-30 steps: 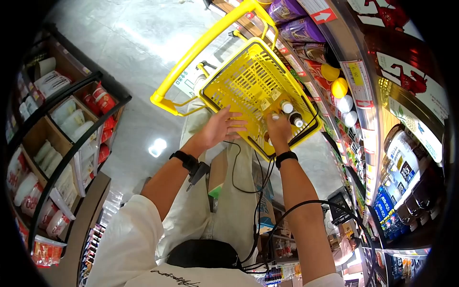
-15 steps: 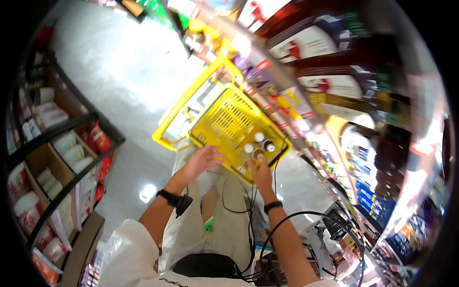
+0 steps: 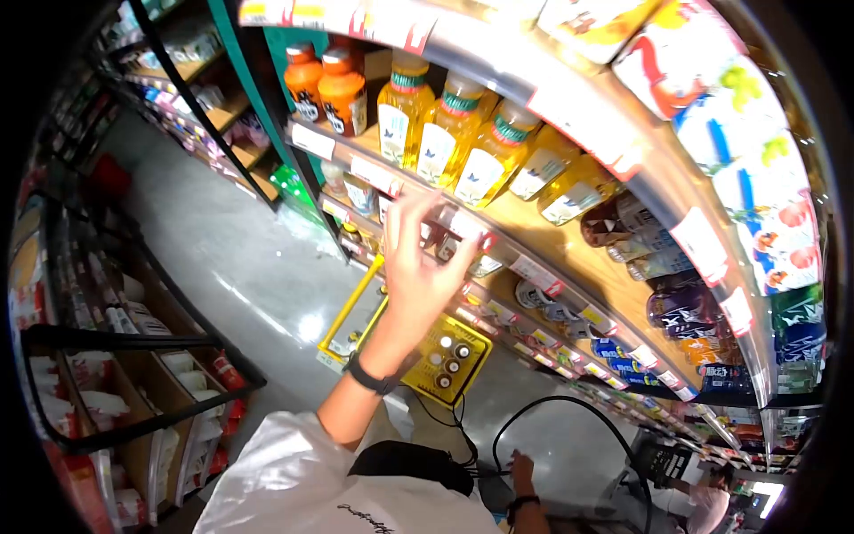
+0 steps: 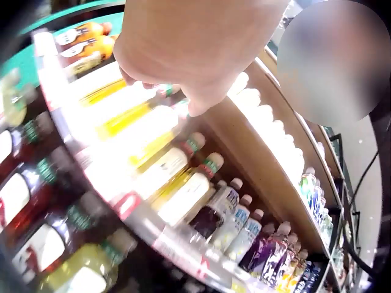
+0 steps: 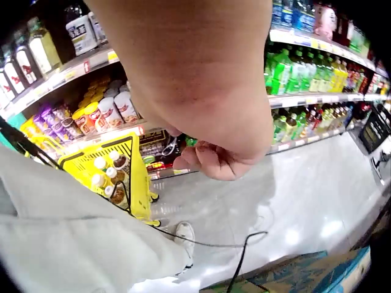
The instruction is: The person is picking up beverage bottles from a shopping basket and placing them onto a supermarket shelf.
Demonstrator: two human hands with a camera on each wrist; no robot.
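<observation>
Now holds the left grip (image 3: 418, 271) up at the shelf (image 3: 525, 218), in front of the yellow bottles (image 3: 440, 142), after a moment beside the yellow basket (image 5: 139, 183). Has also drawn the right grip (image 3: 522, 469) away from the bottles in the basket and lets it hang low near the body. Probably shifts the work from basket to shelf, with the yellow bottles nearest to the raised grip. Shows the left grip spread, thumb well apart from the blurred fingers, with nothing seen in hold; cannot tell if touching a bottle. Shows the right grip loosely curled, holding nothing visible.

Has, in the basket on the floor beside the shelving, a close cluster of pale-capped bottles (image 5: 111, 174), caps uppermost, gathered at one end. Faces, on the shelf, a row of yellow bottles with green-banded necks, flanked by orange bottles (image 3: 343, 93) on one side and dark bottles (image 3: 614, 222) on the other. Has, across the aisle, a black-railed rack (image 3: 124, 339) of compartments, with white packets (image 3: 105, 405) in some and red packets (image 3: 229, 369) at the near end.
</observation>
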